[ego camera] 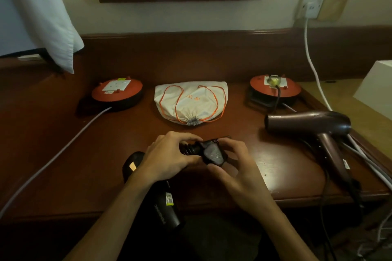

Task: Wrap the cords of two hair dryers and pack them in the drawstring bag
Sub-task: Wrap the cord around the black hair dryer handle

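A black hair dryer (163, 203) lies at the desk's front edge under my left forearm, handle toward me. My left hand (169, 154) grips the coiled black cord near its plug, and my right hand (231, 161) pinches the black plug (213, 153) from the right. A white drawstring bag (191, 101) with orange cords lies pulled shut at the desk's middle back. A maroon hair dryer (309, 124) rests at the right, and its black cord runs up to the right cord reel (275, 89).
Two red-topped cord reels stand on the brown desk (95, 154): the left reel (117, 93) trails a white cable toward the front left. A wall socket (311, 7) with a white cable is at the upper right. A white box (377, 89) stands at the right edge.
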A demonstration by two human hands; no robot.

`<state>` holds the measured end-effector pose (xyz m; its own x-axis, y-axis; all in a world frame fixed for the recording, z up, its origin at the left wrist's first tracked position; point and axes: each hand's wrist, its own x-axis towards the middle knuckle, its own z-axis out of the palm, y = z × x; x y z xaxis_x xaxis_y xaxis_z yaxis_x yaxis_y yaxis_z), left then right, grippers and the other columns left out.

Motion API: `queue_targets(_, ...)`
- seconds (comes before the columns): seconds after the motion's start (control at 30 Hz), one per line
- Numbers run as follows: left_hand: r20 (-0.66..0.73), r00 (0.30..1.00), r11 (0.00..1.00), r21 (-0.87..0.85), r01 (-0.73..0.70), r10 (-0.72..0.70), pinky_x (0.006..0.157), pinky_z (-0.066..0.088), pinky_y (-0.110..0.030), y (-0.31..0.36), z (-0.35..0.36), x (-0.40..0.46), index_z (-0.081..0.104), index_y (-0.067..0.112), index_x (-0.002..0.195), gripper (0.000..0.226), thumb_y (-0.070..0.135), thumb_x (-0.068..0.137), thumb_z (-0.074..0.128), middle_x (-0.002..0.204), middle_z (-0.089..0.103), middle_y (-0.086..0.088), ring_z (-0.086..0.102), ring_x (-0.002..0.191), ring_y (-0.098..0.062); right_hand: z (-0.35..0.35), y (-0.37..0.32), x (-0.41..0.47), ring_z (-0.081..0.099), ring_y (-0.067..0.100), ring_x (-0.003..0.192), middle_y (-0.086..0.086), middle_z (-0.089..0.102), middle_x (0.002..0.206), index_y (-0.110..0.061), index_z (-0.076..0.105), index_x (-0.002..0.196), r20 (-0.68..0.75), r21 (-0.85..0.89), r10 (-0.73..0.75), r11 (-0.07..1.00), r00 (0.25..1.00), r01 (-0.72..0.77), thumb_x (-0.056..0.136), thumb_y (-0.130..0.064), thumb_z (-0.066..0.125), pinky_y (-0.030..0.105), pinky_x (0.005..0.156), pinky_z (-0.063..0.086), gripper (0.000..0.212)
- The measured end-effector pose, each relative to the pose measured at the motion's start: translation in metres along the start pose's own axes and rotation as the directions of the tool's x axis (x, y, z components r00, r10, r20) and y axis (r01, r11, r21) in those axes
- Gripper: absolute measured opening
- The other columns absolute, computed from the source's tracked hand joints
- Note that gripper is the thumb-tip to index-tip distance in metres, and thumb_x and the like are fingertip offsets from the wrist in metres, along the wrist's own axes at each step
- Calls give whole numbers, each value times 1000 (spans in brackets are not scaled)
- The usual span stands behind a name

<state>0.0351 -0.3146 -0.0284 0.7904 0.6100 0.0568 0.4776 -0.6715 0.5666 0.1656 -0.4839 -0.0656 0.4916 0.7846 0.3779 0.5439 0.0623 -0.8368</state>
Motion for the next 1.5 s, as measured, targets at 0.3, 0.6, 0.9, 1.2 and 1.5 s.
queue_targets(0.3, 3, 999, 999, 7, -52, 52, 98, 52, -42, -1, -6, -8, 57, 62, 123, 53, 68, 72, 72, 113, 69, 29, 60, 116, -1, -14, 2, 6, 58, 3, 104, -18, 59, 118, -28, 61, 132, 76, -153, -109, 981, 991, 120, 88, -27, 75, 18, 84, 50, 46)
queue_targets(0.6, 68, 987, 988, 47, -149, 146, 93, 51, -31, 6, -2, -16, 56, 49, 133, 68, 77, 73, 68, 116, 66, 26, 60, 109, 0, -38, 5, 49, 56, 6, 71, -5, 61, 82, -15, 62, 95, 43, -182, -22, 983, 999, 29, 106, -33, 45, 25, 64, 46, 27)
queue_targets(0.9, -67, 975, 963, -153, -220, 212, 83, 52, -22, -1, -7, -22, 68, 41, 118, 44, 61, 79, 76, 103, 70, 19, 64, 101, -1, -13, 38, 50, 61, 20, 87, 13, 67, 102, -3, 68, 113, 350, 716, 343, 502, 872, -485, 93, -52, 59, 30, 67, 48, 53)
queue_targets(1.2, -142, 974, 940, -268, -210, 177, 73, 57, -26, -6, -12, -27, 70, 39, 117, 42, 53, 78, 79, 104, 67, 27, 69, 91, -7, -3, 22, 33, 58, 18, 83, 17, 69, 118, -10, 62, 133, 259, 764, 277, 528, 925, -372, 99, -12, 56, 27, 70, 42, 35)
queue_targets(1.5, -191, 978, 938, -316, -146, 88, 86, 55, -27, -5, -13, -18, 76, 34, 113, 51, 55, 67, 82, 98, 72, 26, 68, 99, -1, 21, 1, 27, 60, 14, 59, 13, 70, 82, -5, 72, 89, 1, 839, 536, 459, 844, -292, 95, -13, 63, 21, 53, 51, 13)
